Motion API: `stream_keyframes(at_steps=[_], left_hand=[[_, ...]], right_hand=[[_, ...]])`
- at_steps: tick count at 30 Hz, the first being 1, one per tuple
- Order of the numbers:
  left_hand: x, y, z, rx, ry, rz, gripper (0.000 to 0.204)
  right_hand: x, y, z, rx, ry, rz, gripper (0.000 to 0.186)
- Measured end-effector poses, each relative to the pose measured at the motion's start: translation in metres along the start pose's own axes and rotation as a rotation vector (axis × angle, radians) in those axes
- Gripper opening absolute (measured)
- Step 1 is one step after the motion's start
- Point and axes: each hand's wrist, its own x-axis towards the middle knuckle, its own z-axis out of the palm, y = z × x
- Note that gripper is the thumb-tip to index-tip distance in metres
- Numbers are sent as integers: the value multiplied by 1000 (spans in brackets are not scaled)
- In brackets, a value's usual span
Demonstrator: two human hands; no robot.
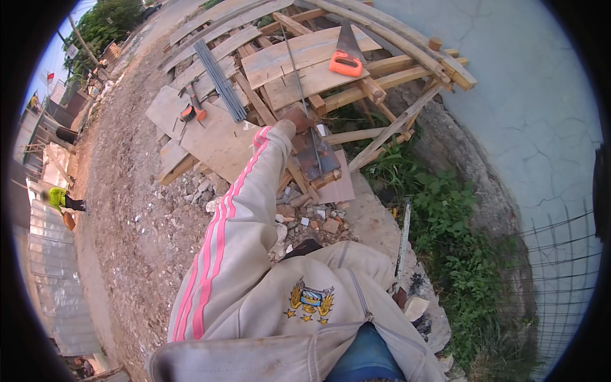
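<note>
My left hand [296, 119] is closed round a thin steel rod [294, 62], which runs lengthwise over the wooden boards. The near part of the rod lies over a dark metal plate [312, 163] at the near end of the timber bench. My left sleeve, pale with pink stripes, reaches forward to it. I cannot see my right hand; the jacket's right side hides where it is. A long pale bar [403, 240] stands slanted just beyond that side. On the far boards lies a handsaw [347, 52] with an orange handle.
A bundle of steel rods [219, 81] lies left on the bench, beside a tape measure [188, 113] and a hammer [198, 108]. Rubble [312, 219] lies below. Right are green plants [439, 219], a pale wall [509, 95] and wire mesh [563, 274]. Another person [59, 198] stands far left.
</note>
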Motion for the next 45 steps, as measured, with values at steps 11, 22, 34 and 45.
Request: stream_keyframes(at_steps=[11,22,34,45], left_hand=[[-18,-7,3,-238,-70,-77,40],[-38,16,-12,71,46,25,44],[-24,-6,0,10,56,160,35],[-17,-9,3,-15,-35,52,42]], right_hand=[[62,-288,-150,563,-255,19,27],[65,-380,-178,397,-210,-200,25],[75,-353,-170,143,-199,-436,20],[141,-346,-215,-268,-380,-509,30]])
